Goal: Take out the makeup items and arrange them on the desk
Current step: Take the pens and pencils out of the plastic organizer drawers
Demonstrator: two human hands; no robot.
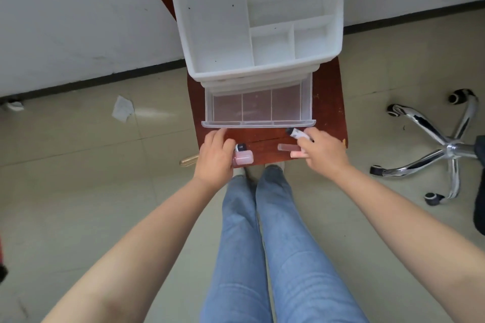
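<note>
Both hands at the counter's near edge

The organizer [252, 16] stands on the counter [328, 102], its drawer [258, 110] pulled out. Left hand [216, 156] fingers curl round 1 pink bottle [243, 158]. Right hand [324, 151] fingers grasp 1 tube [296, 134], 2 lipsticks [288, 148] just beneath them.

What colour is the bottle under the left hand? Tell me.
Pale pink bottle with a black cap, in the head view.

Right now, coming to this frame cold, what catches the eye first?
The big white compartmented organizer fills the top centre, its clear bottom drawer pulled open over the red-brown desk and showing nothing inside. Just below it, the left hand holds a small pink bottle, while the right hand holds a black-capped white tube. A chrome chair base gleams at right.
</note>
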